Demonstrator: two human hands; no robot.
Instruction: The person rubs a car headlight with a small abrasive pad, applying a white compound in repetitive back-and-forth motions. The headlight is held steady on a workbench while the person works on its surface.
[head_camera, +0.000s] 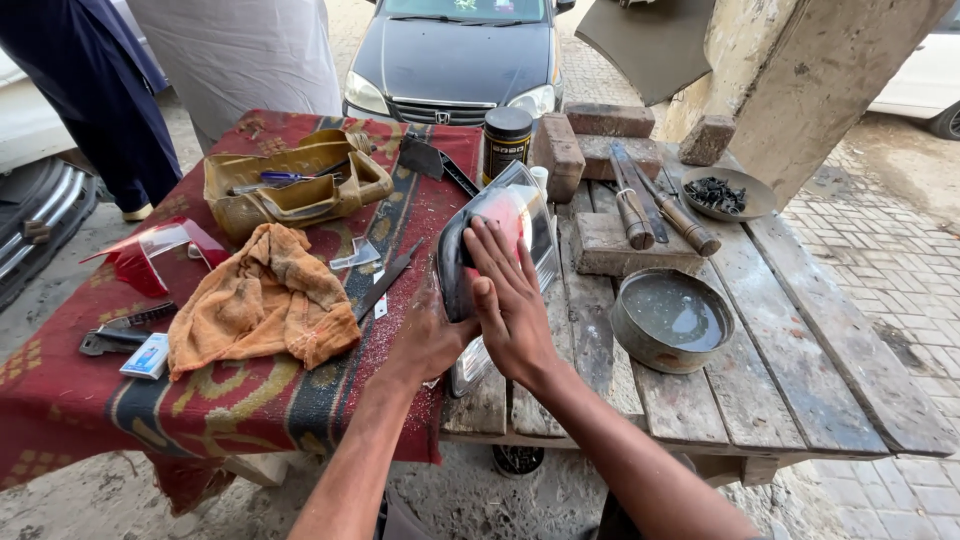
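Both hands work a car headlamp (505, 235) standing at the worktop's (800, 370) centre: right hand (512, 300) flat, fingers spread on the lens, left hand (428, 340) gripping its lower edge; metal bowl (672, 320) at 3 o'clock, orange rag (262, 300) at 9

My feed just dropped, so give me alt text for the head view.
Both hands grip a car headlight unit on a wooden table: right hand flat on its lens, left hand steadying its lower edge. Left of it lies an orange rag on a red patterned cloth; right, a metal bowl of liquid.
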